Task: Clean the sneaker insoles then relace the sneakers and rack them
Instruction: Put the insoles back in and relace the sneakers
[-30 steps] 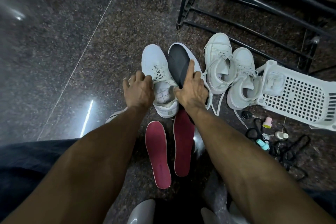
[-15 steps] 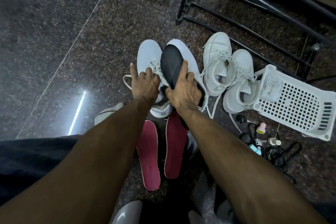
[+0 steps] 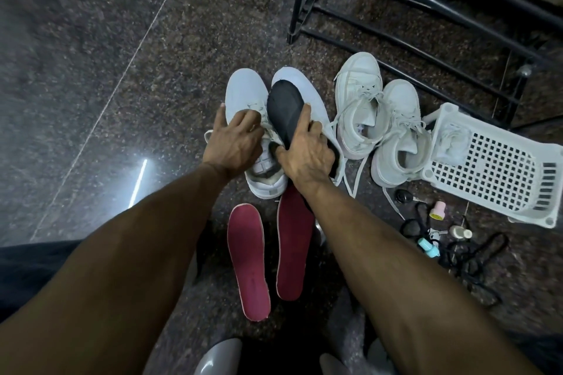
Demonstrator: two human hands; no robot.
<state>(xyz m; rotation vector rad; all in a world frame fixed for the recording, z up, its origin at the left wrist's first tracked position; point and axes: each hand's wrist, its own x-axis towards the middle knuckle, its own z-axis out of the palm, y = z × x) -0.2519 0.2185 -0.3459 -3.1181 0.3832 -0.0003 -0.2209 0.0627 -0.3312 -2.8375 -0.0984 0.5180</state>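
We've got our right hand (image 3: pixel 307 158) curled around a black insole (image 3: pixel 285 106) — it sticks out past our fingers, long axis running up and a bit left, toe end away from us, over the right white sneaker (image 3: pixel 307 91). Our left hand (image 3: pixel 236 143) grips the left sneaker (image 3: pixel 243 91) at the laces. Two red insoles (image 3: pixel 248 259) lie flat on the floor just below — toes pointing away too.
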